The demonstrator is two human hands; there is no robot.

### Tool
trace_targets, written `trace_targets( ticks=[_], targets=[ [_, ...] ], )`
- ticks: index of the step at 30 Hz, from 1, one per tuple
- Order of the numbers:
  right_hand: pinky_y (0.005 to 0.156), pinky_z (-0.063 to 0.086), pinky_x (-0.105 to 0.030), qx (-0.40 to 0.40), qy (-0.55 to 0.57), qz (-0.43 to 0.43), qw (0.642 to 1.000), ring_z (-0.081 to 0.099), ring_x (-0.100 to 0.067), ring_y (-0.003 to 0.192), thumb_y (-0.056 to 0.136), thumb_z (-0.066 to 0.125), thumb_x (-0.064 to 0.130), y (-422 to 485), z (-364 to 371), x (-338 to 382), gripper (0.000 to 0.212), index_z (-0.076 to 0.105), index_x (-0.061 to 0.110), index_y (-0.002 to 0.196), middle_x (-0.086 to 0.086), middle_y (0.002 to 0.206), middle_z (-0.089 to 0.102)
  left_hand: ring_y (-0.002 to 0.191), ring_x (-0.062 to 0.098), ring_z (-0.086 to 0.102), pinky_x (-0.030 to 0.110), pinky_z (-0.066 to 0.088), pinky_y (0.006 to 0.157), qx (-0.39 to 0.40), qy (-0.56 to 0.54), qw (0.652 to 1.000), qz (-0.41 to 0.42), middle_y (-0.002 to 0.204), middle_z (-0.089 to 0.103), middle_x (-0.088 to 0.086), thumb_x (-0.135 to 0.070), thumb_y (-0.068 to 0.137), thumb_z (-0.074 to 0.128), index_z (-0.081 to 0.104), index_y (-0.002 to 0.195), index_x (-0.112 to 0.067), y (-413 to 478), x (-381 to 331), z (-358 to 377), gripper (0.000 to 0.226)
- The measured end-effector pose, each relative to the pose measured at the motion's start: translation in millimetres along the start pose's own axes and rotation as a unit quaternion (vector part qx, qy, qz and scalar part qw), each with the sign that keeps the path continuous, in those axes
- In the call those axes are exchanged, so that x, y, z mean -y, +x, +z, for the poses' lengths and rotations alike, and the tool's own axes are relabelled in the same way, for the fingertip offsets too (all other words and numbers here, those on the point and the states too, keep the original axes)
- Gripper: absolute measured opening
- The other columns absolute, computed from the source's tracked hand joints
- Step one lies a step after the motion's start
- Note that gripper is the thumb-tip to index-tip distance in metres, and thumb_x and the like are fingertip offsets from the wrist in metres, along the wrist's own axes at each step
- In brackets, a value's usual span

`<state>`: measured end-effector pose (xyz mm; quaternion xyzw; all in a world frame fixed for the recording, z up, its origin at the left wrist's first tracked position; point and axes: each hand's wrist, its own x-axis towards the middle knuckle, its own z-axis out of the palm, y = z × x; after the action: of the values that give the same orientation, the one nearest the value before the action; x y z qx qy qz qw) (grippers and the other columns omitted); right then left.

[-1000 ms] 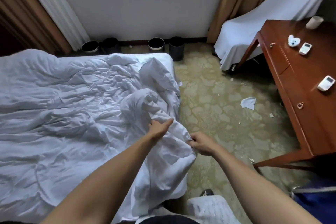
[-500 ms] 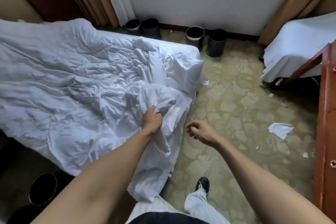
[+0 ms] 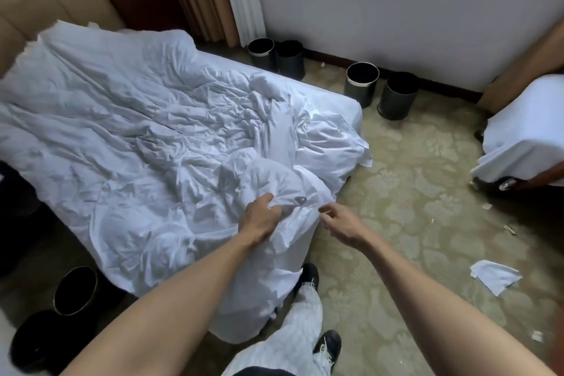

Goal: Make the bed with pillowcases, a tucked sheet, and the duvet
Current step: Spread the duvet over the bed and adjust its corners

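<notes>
L hand (image 3: 259, 218) grips a bunched wad of the white duvet (image 3: 137, 137) at the bed's near corner. R hand (image 3: 343, 223) is loosely curled, holds nothing, fingertips just beside the fabric edge. Duvet lies crumpled across the bed (image 3: 355, 107), its corner spilling off the edge toward the carpet (image 3: 412, 192) by the person's shoes. Open carpet to the R w/ a paper scrap (image 3: 494, 279). Far bins (image 3: 361, 82) line the wall, near bins (image 3: 74, 290) crowd the bed's L side

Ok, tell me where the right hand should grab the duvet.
Pinch the bunched corner of the duvet beside the left hand, coming from the carpet side: the fabric stands up in folds there and hangs over the edge, close to the right hand.
</notes>
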<state>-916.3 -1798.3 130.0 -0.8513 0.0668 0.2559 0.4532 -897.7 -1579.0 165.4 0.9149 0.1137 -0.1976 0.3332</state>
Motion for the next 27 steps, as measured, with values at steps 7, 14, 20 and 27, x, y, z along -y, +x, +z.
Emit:
trace_targets(
  ticks=[7, 14, 20, 27],
  targets=[
    [0.071, 0.058, -0.033, 0.07, 0.198, 0.071, 0.975, 0.063, -0.023, 0.084, 0.104, 0.041, 0.04, 78.8, -13.4, 44.9, 0.04, 0.063, 0.007, 0.097, -0.008, 0.098, 0.065, 0.057, 0.008, 0.047, 0.028, 0.035, 0.054, 0.04, -0.071, 0.996, 0.046, 0.051, 0.049, -0.012, -0.042, 0.063, 0.057, 0.053, 0.053, -0.028, 63.1, -32.4, 9.2, 0.018],
    [0.082, 0.057, -0.045, 0.071, 0.211, 0.08, 0.972, 0.064, -0.024, 0.078, 0.084, 0.065, 0.012, 144.3, -42.3, 74.4, 0.034, 0.062, -0.013, 0.106, -0.015, 0.087, 0.066, 0.059, 0.017, 0.045, 0.039, 0.039, 0.06, 0.084, -0.049, 0.99, 0.097, 0.057, 0.047, -0.003, -0.04, 0.064, 0.044, 0.042, 0.056, -0.014, 128.3, -51.4, -4.4, 0.027],
    [0.078, 0.058, -0.038, 0.101, 0.188, 0.077, 0.974, 0.068, -0.018, 0.079, 0.079, 0.08, 0.012, 157.9, -62.9, 85.6, 0.042, 0.058, 0.0, 0.113, -0.009, 0.091, 0.068, 0.096, 0.029, 0.059, 0.042, 0.049, 0.085, 0.048, -0.108, 0.981, -0.154, 0.118, 0.059, 0.008, -0.069, 0.078, 0.034, 0.048, 0.121, -0.016, 177.1, -84.7, -26.5, 0.07],
    [0.075, 0.059, -0.035, 0.176, 0.133, 0.066, 0.973, 0.068, -0.014, 0.076, 0.076, 0.083, 0.011, 203.5, -83.3, 80.2, 0.042, 0.06, 0.002, 0.11, -0.008, 0.086, 0.068, 0.113, 0.038, 0.062, 0.041, 0.052, 0.085, 0.124, -0.054, 0.959, -0.248, 0.133, 0.056, 0.022, -0.025, 0.093, 0.059, 0.024, 0.15, -0.003, 226.5, -110.3, -9.0, 0.071]
  ],
)
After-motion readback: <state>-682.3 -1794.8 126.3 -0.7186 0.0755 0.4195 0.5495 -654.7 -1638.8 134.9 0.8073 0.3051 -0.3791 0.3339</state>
